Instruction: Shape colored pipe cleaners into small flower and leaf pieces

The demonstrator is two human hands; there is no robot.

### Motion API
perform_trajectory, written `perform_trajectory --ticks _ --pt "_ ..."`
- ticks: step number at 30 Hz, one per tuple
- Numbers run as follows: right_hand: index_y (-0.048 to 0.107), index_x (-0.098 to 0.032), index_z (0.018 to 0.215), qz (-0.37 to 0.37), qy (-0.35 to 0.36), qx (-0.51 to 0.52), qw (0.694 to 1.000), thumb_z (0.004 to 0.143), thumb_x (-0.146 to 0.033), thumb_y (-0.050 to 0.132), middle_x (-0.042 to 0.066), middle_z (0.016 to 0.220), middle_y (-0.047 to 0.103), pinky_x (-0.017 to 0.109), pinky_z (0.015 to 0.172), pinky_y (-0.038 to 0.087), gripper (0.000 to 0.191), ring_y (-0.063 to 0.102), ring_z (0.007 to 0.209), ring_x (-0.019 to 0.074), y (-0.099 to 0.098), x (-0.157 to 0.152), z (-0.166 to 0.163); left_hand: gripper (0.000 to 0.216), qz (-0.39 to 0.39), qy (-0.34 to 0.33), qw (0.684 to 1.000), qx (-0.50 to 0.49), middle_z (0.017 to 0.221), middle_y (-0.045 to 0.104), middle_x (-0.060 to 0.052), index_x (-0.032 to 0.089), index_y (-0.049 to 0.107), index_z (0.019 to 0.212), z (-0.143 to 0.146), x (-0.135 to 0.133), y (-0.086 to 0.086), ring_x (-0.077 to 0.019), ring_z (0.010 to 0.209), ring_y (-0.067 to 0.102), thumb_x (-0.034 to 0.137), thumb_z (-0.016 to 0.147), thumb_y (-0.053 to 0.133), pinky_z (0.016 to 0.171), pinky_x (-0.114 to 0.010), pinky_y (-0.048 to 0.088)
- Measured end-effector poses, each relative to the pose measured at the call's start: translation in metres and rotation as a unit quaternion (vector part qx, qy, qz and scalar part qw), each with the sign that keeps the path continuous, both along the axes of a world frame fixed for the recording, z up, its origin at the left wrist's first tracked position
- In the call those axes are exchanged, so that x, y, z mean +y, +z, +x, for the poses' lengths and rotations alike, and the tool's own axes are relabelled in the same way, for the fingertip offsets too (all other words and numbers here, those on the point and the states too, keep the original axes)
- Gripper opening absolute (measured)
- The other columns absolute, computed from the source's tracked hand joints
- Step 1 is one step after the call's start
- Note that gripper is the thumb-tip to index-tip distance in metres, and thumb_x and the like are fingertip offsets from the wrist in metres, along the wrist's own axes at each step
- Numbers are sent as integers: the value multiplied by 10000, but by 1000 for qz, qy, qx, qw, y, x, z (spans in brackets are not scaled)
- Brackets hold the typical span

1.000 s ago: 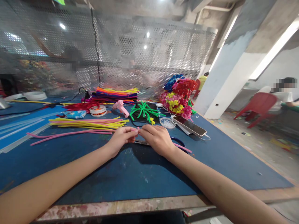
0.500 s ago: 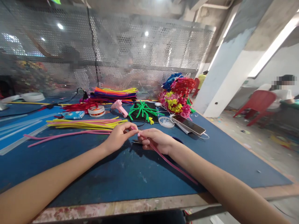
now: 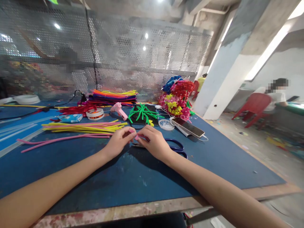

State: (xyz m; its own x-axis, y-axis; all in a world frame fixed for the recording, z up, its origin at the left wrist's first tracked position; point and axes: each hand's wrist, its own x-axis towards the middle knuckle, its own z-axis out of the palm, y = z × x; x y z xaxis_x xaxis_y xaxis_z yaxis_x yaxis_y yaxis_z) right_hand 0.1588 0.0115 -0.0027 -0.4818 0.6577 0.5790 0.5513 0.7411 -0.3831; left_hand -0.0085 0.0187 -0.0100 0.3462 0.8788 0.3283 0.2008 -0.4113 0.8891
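Observation:
A pink pipe cleaner (image 3: 136,137) is pinched between my two hands over the middle of the table, with only short bits of it showing at the fingertips. My left hand (image 3: 117,141) has thumb and forefinger closed on it. From the other side my right hand (image 3: 155,142) grips it too, back of the hand turned up, and hides the rest of the piece. Beneath the right hand lie scissors with dark blue handles (image 3: 175,140), their blades partly covered. Pink and yellow pipe cleaners (image 3: 83,127) lie to the left, and two long pink ones (image 3: 64,138) are nearer me.
Behind my hands are a pink glue gun (image 3: 119,110), green pipe-cleaner stems (image 3: 143,113), a dish of small beads (image 3: 166,124) and a phone (image 3: 188,126) on a cable. Bunched pipe-cleaner flowers (image 3: 177,95) stand at the back before a perforated metal screen (image 3: 133,41). A person sits far right.
My right hand has turned palm-down and drawn closer to the left. The pink tail that trailed under my right forearm no longer shows. More of the scissors' handles is visible.

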Motion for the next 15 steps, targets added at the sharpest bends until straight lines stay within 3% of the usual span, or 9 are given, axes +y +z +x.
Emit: perform_trajectory --ticks 3,5,11,13,15 --pt "593 -158 737 -100 -8 105 989 779 -316 564 9 695 541 218 584 354 166 458 629 96 0 0 -3 195 -12 9 1000 -17 651 485 30 164 531 746 1 -1 1 -105 596 454 351 795 503 572 -210 364" --pt "591 -152 705 -209 0 181 961 741 -383 594 -8 638 529 209 521 329 234 431 561 78 0 0 -5 194 -16 15 999 -24 645 478 30 165 533 746 1 -2 1 -105 600 450 351 793 511 569 -207 362" --pt "506 -143 625 -500 71 344 791 639 -397 681 -79 491 361 181 382 139 309 233 394 13 3 -1 -6 149 1 -15 999 -29 669 513 26 164 571 757 1 -5 5 -99 625 460 311 775 552 591 -196 358" --pt "492 -144 632 -551 102 370 741 624 -360 700 -83 499 369 176 378 108 301 211 387 4 3 -2 -5 140 -6 -25 998 -49 685 530 21 161 583 762 2 -7 4 -97 639 468 299 764 571 599 -193 363" --pt "471 -150 626 -562 120 386 722 615 -337 711 -91 491 361 173 377 98 304 198 382 1 3 -3 -5 140 -37 -28 995 -86 656 518 27 157 583 745 3 -8 1 -87 618 460 296 759 584 583 -185 364"
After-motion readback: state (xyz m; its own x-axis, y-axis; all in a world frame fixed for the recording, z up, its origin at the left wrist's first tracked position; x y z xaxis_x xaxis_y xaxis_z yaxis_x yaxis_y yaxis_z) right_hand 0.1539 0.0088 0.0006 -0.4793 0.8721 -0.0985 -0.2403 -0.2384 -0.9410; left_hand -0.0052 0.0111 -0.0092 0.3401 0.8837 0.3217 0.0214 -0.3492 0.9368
